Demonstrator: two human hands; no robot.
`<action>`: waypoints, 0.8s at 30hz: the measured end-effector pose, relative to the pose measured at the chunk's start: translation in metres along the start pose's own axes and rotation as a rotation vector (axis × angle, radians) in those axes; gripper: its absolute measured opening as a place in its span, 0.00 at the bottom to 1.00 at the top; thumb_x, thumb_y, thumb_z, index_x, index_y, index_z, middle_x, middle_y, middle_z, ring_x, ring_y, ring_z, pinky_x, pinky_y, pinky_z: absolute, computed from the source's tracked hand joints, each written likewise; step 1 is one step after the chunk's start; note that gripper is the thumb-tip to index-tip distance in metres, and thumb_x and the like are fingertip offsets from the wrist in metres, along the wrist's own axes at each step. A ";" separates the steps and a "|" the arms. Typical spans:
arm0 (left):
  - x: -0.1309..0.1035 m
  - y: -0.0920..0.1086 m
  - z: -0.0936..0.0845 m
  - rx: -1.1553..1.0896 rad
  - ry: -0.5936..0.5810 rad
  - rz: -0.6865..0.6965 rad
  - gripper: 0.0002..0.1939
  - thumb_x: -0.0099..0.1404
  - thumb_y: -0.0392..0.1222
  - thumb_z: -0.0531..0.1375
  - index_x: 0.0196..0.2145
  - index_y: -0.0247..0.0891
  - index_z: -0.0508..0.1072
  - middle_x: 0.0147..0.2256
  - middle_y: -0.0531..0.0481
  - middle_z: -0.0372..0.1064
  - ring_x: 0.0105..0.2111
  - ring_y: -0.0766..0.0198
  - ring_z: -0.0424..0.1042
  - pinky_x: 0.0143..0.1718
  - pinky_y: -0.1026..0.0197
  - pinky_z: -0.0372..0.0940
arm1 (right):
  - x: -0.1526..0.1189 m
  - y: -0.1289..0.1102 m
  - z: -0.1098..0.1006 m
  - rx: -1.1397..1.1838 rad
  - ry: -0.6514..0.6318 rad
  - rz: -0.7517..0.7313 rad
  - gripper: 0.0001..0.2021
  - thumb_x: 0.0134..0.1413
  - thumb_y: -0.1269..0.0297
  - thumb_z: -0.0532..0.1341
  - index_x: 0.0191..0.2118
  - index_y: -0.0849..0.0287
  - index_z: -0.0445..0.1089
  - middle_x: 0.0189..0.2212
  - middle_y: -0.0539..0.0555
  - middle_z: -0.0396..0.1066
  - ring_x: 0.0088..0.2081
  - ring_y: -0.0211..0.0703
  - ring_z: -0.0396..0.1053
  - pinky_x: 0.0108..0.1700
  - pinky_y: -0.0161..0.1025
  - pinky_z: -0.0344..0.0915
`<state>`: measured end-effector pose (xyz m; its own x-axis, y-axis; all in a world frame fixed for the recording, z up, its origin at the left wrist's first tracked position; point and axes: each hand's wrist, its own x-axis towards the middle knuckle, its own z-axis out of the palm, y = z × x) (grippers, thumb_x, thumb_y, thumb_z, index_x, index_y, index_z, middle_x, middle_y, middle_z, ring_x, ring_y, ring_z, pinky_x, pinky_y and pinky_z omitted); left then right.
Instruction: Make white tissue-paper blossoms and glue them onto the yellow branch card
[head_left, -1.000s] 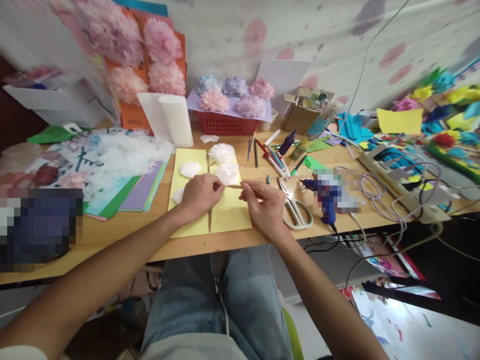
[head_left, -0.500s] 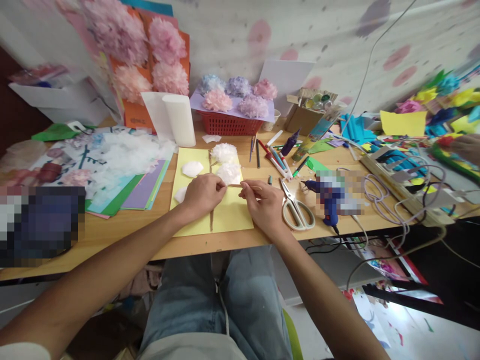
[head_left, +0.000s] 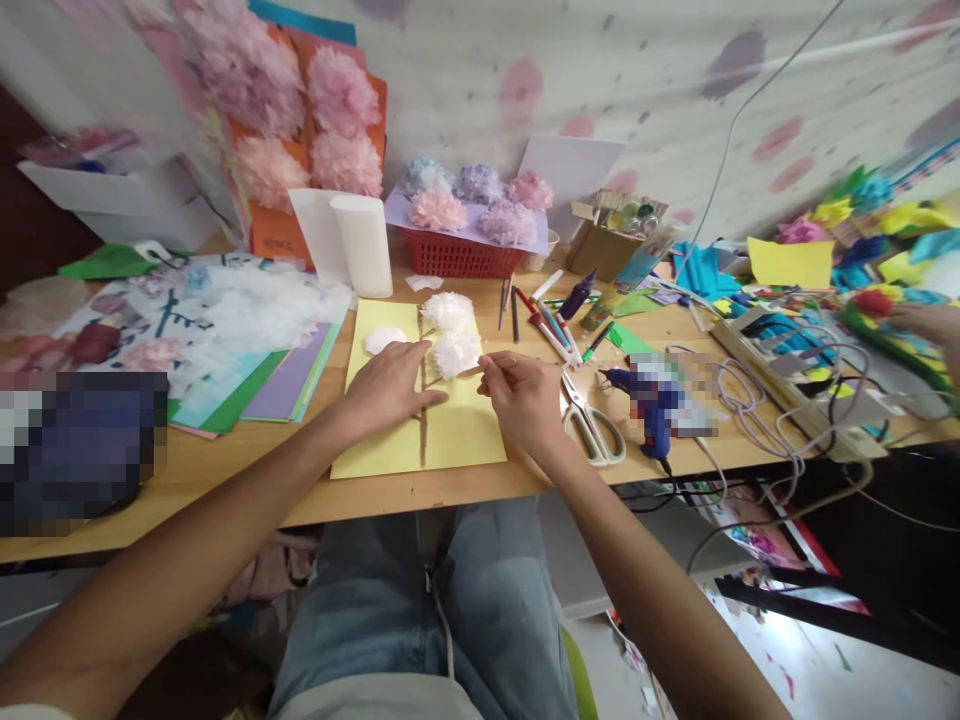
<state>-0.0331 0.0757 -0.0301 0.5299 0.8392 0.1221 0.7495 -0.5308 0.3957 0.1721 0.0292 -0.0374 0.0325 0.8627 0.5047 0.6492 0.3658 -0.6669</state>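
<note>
A yellow sheet (head_left: 465,432) lies on the table with a brown strip (head_left: 423,432) running down its middle. Two white fluffy flowers (head_left: 455,352) sit on its upper right part, and a white paper piece (head_left: 384,340) on its upper left. My left hand (head_left: 390,385) rests on the sheet's left half, fingers apart, holding nothing. Just right of the lower flower, my right hand (head_left: 517,392) pinches a thin brown strip (head_left: 472,371) between thumb and fingers. White-handled scissors (head_left: 592,420) lie beside my right wrist.
A blue glue gun (head_left: 654,405) and a cabled power strip (head_left: 795,390) lie to the right. Behind are markers (head_left: 551,330) and a red basket (head_left: 465,257). Coloured papers (head_left: 289,385) lie left. Another person's hand (head_left: 926,322) shows at the far right.
My left hand has let go of the thin brown strip, spread its fingers and moved slightly left onto the yellow sheet. My right hand still pinches the strip.
</note>
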 end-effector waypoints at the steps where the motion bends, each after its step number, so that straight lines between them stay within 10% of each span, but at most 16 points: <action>1: 0.000 -0.001 0.000 -0.013 -0.001 -0.004 0.23 0.63 0.51 0.64 0.52 0.37 0.69 0.48 0.40 0.72 0.51 0.46 0.69 0.50 0.50 0.64 | 0.003 -0.001 0.000 -0.011 -0.013 -0.001 0.15 0.66 0.60 0.57 0.29 0.58 0.74 0.20 0.51 0.74 0.23 0.39 0.73 0.30 0.34 0.65; 24: -0.003 0.003 -0.002 -0.012 -0.009 -0.072 0.34 0.62 0.51 0.66 0.61 0.34 0.63 0.53 0.34 0.71 0.54 0.43 0.69 0.51 0.48 0.65 | 0.011 -0.008 0.003 0.027 0.056 0.235 0.16 0.64 0.61 0.57 0.25 0.57 0.70 0.17 0.49 0.71 0.21 0.40 0.70 0.30 0.35 0.62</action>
<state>-0.0337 0.0722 -0.0272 0.4786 0.8739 0.0847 0.7809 -0.4677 0.4141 0.1647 0.0365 -0.0278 0.2232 0.9047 0.3629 0.5985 0.1667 -0.7836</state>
